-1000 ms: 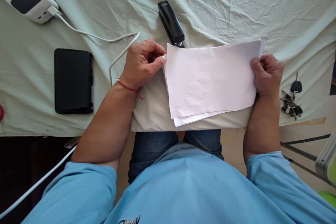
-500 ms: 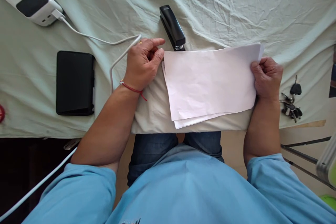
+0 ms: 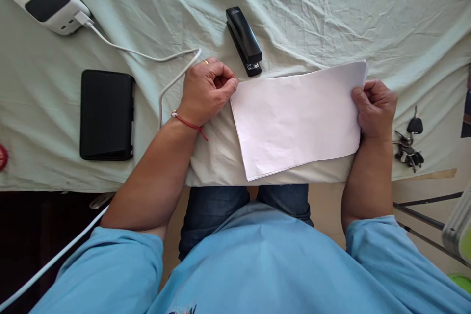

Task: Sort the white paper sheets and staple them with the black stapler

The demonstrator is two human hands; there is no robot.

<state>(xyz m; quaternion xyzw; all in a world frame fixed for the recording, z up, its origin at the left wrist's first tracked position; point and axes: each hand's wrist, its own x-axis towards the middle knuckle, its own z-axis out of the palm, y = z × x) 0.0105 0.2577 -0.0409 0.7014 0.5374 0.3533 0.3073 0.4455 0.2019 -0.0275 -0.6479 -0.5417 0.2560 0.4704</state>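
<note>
Pale green cloth over the table, with your two hands pinching a sheaf of white paper at its near edge.

Your left hand (image 3: pixel 208 89) is curled shut on the left end of the paper sheaf (image 3: pixel 298 120); your right hand (image 3: pixel 375 108) grips the right end, fingers folded. The sheaf's long axis runs left to right between them, slightly tilted. Just beyond its far left corner, apart from it, lies the black stapler (image 3: pixel 244 41), pointing near-right, nearer your left hand.
</note>
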